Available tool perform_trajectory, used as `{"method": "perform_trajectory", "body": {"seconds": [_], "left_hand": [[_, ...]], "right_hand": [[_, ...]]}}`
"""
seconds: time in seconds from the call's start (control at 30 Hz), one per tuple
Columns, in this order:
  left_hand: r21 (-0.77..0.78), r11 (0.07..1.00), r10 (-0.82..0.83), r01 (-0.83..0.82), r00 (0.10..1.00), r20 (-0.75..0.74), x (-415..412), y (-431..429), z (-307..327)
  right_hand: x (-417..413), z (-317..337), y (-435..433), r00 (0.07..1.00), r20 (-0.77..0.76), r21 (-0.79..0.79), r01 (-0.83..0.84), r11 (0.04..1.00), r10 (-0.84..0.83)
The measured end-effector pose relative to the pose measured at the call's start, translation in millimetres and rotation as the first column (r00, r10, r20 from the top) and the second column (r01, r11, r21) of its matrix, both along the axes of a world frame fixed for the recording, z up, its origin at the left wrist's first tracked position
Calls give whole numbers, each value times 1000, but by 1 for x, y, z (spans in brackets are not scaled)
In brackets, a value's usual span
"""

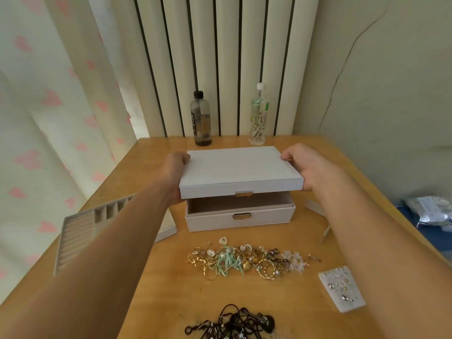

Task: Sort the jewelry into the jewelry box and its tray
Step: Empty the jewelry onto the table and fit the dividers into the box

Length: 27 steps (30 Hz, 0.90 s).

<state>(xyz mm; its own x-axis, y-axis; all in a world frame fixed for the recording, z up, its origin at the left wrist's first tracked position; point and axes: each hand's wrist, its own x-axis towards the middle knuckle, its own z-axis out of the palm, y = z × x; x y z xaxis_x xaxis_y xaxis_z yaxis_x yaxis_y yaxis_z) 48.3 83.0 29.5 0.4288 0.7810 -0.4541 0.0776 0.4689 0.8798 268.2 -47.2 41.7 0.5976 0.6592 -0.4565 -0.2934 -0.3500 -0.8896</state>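
Jewelry box (239,218): white, mid-table (159,297), lid (239,170) raised, gap at front.
Left hand (175,177): grips lid's left edge, fingers curled round it.
Right hand (303,167): grips lid's right edge, fingers curled round it.
Tray (80,231): left of box, partly behind forearm.
Jewelry pile (249,261): just in front of box, tangled.
Earring card (342,288): front-right of box.
Hair ties (234,321): in front of box, past the pile.
Dark bottle (201,119), clear bottle (258,116): upright behind box.

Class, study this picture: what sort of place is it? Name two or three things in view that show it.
Probably a room in a home, perhaps a bedroom: a heart-patterned curtain, what looks like a radiator against the wall, and a wooden table bearing a jewelry box and loose jewelry.
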Motion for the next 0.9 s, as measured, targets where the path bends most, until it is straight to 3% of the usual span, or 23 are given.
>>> {"method": "perform_trajectory", "body": {"seconds": [0.23,0.43,0.8,0.9], "left_hand": [[4,999,-46,47,996,-70,9,11,-16],[64,993,-85,94,987,-133,7,6,-25],[391,904,-32,174,939,-343,-19,-8,-33],[413,897,-22,157,950,-312,-23,-15,-29]], "right_hand": [[1,-6,1,988,146,-111,66,992,-49],[-9,-19,-7,959,272,-54,102,993,-83],[-18,-34,-38,918,396,-109,42,993,5],[-27,-30,-44,905,425,-94,29,995,14]]}}
